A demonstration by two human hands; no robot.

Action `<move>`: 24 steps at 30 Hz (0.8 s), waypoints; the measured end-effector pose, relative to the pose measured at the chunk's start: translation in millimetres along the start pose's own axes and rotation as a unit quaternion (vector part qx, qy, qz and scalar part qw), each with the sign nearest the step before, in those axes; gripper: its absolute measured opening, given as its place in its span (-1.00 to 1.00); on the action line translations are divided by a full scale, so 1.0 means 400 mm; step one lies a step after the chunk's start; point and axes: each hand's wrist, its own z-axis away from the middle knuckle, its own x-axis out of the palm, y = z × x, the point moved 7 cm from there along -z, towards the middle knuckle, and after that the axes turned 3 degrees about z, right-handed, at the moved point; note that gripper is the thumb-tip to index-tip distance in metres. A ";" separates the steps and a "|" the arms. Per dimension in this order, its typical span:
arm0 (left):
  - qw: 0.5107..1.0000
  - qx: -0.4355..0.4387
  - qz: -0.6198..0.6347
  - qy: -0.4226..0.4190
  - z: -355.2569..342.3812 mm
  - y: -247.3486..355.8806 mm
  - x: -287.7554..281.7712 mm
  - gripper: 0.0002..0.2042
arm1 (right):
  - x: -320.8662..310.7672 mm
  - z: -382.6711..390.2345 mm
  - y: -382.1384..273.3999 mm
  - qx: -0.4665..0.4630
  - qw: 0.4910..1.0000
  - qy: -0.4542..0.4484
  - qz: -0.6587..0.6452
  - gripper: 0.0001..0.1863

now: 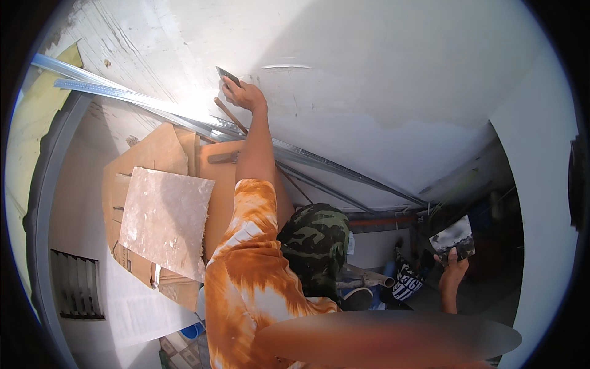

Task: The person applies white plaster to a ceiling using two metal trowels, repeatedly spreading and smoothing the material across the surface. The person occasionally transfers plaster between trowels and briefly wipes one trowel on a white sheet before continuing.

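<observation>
Wearing orange-and-white tie-dyed shirt (252,277) below silvery metal channels (110,90); clamping thin dark blade (227,76) in left hand (247,97) above, white-smeared square plate (452,234) in right hand (453,270) rightward. Could gouge off-white wall (369,61) by tilting blade.

Cardboard (150,150) is being overlapped by a board (166,218) at left; metal channels (117,93) are being backed by the wall (381,74); a plate (453,235) is being held at right.
</observation>
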 end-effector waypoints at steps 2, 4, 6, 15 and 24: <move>0.998 0.061 0.017 -0.008 0.108 0.079 0.058 -0.39 | 0.004 -0.002 -0.001 0.011 1.000 0.001 -0.013 -0.58; 0.992 0.095 0.012 -0.087 0.267 0.153 0.113 -0.33 | 0.012 -0.005 -0.003 0.019 1.000 0.008 -0.022 -0.58; 0.986 0.131 0.040 -0.096 0.363 0.192 0.097 -0.34 | 0.019 -0.009 -0.013 0.004 0.999 0.010 -0.044 -0.57; 0.975 -0.116 0.166 0.088 -0.055 -0.012 -0.062 -0.53 | -0.040 -0.010 0.015 0.023 0.998 0.040 -0.042 -0.56; 0.994 0.066 -0.027 -0.084 0.403 0.304 0.198 -0.25 | -0.037 -0.013 0.018 0.019 0.998 0.026 -0.050 -0.57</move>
